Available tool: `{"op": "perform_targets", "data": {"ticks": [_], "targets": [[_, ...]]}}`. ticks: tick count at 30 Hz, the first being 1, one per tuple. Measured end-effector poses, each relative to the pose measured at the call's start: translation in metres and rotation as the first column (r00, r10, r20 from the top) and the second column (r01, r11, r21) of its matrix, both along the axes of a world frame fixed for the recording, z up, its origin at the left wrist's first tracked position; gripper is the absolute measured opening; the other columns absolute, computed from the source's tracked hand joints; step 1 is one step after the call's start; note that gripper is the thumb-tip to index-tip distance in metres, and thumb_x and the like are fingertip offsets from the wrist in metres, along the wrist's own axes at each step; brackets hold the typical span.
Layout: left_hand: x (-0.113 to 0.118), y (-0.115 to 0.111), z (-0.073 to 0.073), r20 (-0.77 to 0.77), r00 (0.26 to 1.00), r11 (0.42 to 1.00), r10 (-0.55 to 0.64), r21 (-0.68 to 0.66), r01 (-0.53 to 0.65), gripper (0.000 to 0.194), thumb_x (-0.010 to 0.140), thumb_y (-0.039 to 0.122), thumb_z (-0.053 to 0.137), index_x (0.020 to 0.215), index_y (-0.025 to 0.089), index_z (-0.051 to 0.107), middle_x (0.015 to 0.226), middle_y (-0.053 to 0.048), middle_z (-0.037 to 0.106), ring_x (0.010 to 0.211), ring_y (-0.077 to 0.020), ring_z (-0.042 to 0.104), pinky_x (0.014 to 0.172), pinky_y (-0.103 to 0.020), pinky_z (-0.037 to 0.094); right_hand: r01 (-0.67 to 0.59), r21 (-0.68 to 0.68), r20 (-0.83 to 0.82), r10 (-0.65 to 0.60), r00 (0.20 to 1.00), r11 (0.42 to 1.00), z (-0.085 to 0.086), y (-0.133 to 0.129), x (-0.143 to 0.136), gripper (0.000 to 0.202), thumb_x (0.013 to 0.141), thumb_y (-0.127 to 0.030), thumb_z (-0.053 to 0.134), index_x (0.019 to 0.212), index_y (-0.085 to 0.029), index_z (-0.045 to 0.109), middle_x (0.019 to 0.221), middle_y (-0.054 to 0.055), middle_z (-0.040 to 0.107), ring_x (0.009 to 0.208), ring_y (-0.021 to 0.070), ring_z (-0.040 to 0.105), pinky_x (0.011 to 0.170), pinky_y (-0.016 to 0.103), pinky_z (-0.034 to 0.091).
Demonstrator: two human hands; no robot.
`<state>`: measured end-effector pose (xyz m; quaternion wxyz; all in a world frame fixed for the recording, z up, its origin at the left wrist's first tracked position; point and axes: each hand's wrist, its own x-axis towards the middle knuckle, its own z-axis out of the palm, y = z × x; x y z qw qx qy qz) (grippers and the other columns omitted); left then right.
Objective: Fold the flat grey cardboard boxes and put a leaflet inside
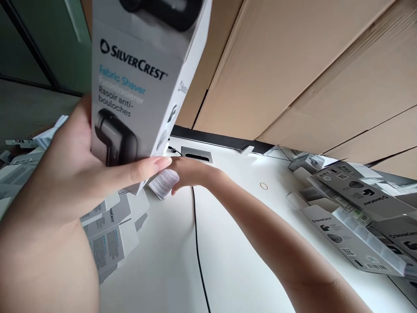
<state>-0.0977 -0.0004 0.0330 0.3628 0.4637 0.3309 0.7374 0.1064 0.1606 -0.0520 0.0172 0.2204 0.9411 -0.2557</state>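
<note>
My left hand [78, 161] is wrapped round a tall SilverCrest fabric shaver box [130, 93], the thumb lying across its printed front. The box is raised close to the camera, tilted, and its top is out of view. Behind its lower end, my right hand [187, 171] reaches across from the right. A small folded leaflet [165, 183] with printed text is gripped in it, the thumb showing at the leaflet's edge. The box and my left thumb hide the right fingertips.
Flattened SilverCrest cartons [112, 230] lie at left; more are piled at right [345, 234]. A black cable [197, 243] crosses the white table [150, 278]. A rubber band [263, 186] lies near a table socket slot [197, 155]. Large brown cardboard [276, 65] stands behind.
</note>
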Motion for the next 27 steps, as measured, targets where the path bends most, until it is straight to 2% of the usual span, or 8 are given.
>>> {"op": "perform_targets", "data": {"ticks": [3, 6, 10, 13, 17, 19, 23, 27], "targets": [[-0.005, -0.003, -0.002, -0.369, 0.928, 0.999, 0.046, 0.021, -0.041, 0.074, 0.089, 0.044, 0.107, 0.152, 0.018, 0.077, 0.14, -0.02, 0.083, 0.12, -0.0384, 0.085, 0.08, -0.037, 0.078, 0.079, -0.021, -0.032, -0.08, 0.996, 0.997, 0.01, 0.0, 0.01, 0.074, 0.071, -0.025, 0.115, 0.136, -0.033, 0.081, 0.128, 0.004, 0.088, 0.116, 0.0338, 0.083, 0.092, 0.04, 0.06], [-0.007, -0.004, -0.004, -0.276, 0.96, 0.997, 0.047, -0.042, -0.061, 0.078, 0.081, 0.045, 0.112, 0.147, 0.021, 0.079, 0.137, -0.018, 0.083, 0.121, -0.0416, 0.083, 0.089, -0.046, 0.077, 0.177, -0.061, -0.101, -0.183, 0.978, 0.982, 0.014, -0.005, 0.026, 0.079, 0.071, -0.031, 0.113, 0.141, -0.032, 0.077, 0.131, 0.007, 0.086, 0.111, 0.0322, 0.081, 0.085, 0.038, 0.057], [-0.006, 0.0, -0.006, -0.051, 0.999, 0.998, -0.014, -0.061, 0.011, 0.068, 0.078, 0.024, 0.111, 0.139, 0.016, 0.082, 0.132, -0.02, 0.082, 0.114, -0.0394, 0.084, 0.083, -0.04, 0.074, 0.272, -0.156, -0.218, -0.302, 0.928, 0.949, 0.009, -0.021, 0.058, 0.074, 0.067, -0.038, 0.113, 0.132, -0.027, 0.079, 0.123, 0.008, 0.083, 0.108, 0.0296, 0.078, 0.083, 0.036, 0.058], [-0.004, 0.001, -0.008, -0.189, 0.981, 0.998, -0.043, 0.036, 0.05, 0.068, 0.08, 0.027, 0.109, 0.141, 0.015, 0.08, 0.134, -0.019, 0.082, 0.118, -0.0377, 0.084, 0.082, -0.035, 0.074, 0.327, -0.277, -0.363, -0.413, 0.835, 0.904, 0.005, -0.033, 0.091, 0.073, 0.075, -0.054, 0.109, 0.133, -0.023, 0.076, 0.112, 0.006, 0.08, 0.096, 0.0249, 0.076, 0.076, 0.033, 0.059], [0.002, 0.0, -0.007, -0.373, 0.926, 0.993, 0.052, 0.117, -0.008, 0.077, 0.091, 0.062, 0.098, 0.149, 0.017, 0.078, 0.142, -0.019, 0.082, 0.121, -0.037, 0.084, 0.082, -0.039, 0.077, 0.332, -0.413, -0.596, -0.527, 0.606, 0.848, 0.0, -0.049, 0.134, 0.108, 0.076, -0.106, 0.083, 0.145, -0.025, 0.071, 0.116, 0.009, 0.08, 0.101, 0.0285, 0.08, 0.082, 0.041, 0.066], [0.003, -0.002, -0.005, -0.434, 0.898, 0.997, 0.078, 0.048, -0.064, 0.085, 0.083, 0.068, 0.102, 0.149, 0.02, 0.077, 0.143, -0.015, 0.082, 0.121, -0.0373, 0.083, 0.087, -0.044, 0.079, 0.289, -0.54, -0.701, -0.612, 0.367, 0.791, -0.001, -0.059, 0.149, 0.115, 0.075, -0.122, 0.061, 0.143, -0.029, 0.073, 0.118, 0.009, 0.081, 0.112, 0.0326, 0.08, 0.094, 0.05, 0.069], [-0.002, -0.005, -0.007, -0.538, 0.839, 0.986, 0.083, -0.077, -0.147, 0.09, 0.068, 0.043, 0.117, 0.147, 0.026, 0.077, 0.146, -0.006, 0.08, 0.123, -0.0396, 0.083, 0.093, -0.058, 0.08, -0.074, -0.805, -0.573, -0.803, -0.162, 0.589, 0.0, -0.082, 0.17, 0.1, 0.069, -0.117, 0.077, 0.126, -0.035, 0.083, 0.096, 0.001, 0.077, 0.098, 0.0269, 0.076, 0.108, 0.049, 0.069], [0.0, -0.004, -0.009, -0.556, 0.826, 0.985, 0.091, -0.073, -0.158, 0.091, 0.068, 0.044, 0.117, 0.148, 0.027, 0.077, 0.144, -0.005, 0.081, 0.116, -0.037, 0.085, 0.085, -0.049, 0.081, -0.101, -0.816, -0.532, -0.808, -0.252, 0.569, -0.002, -0.097, 0.191, 0.09, 0.071, -0.109, 0.085, 0.122, -0.036, 0.084, 0.088, -0.002, 0.072, 0.09, 0.0242, 0.071, 0.1, 0.045, 0.068]]}}
